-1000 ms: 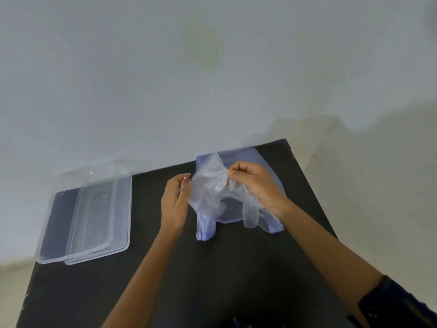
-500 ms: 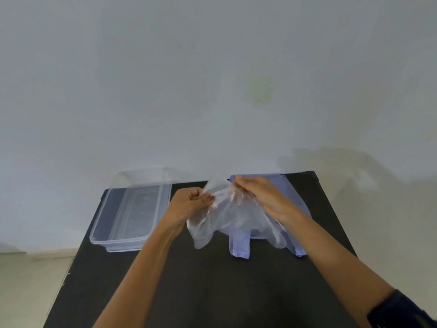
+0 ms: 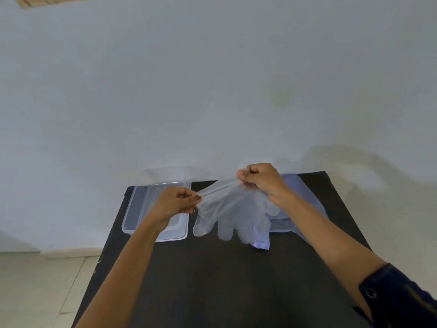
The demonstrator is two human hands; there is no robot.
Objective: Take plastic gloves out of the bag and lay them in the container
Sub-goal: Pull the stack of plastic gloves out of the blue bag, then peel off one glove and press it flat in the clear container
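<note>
We are pinching the glove [image 3: 233,209] cuff taut in 2 closed grips, left hand [image 3: 176,203] and right hand [image 3: 262,179], so it hangs flat for laying in the container [image 3: 132,213] at 9 o'clock.

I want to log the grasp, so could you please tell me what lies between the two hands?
In the head view, a clear plastic glove stretches between the left hand and right hand, its cuff pinched by both, fingers hanging.

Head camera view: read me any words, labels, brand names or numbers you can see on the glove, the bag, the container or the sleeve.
None can be read.
plastic glove: clear film, no print.
bag: pale bluish, no lettering visible.
container: clear plastic, no label visible.
dark sleeve: a round button only, no text.
</note>
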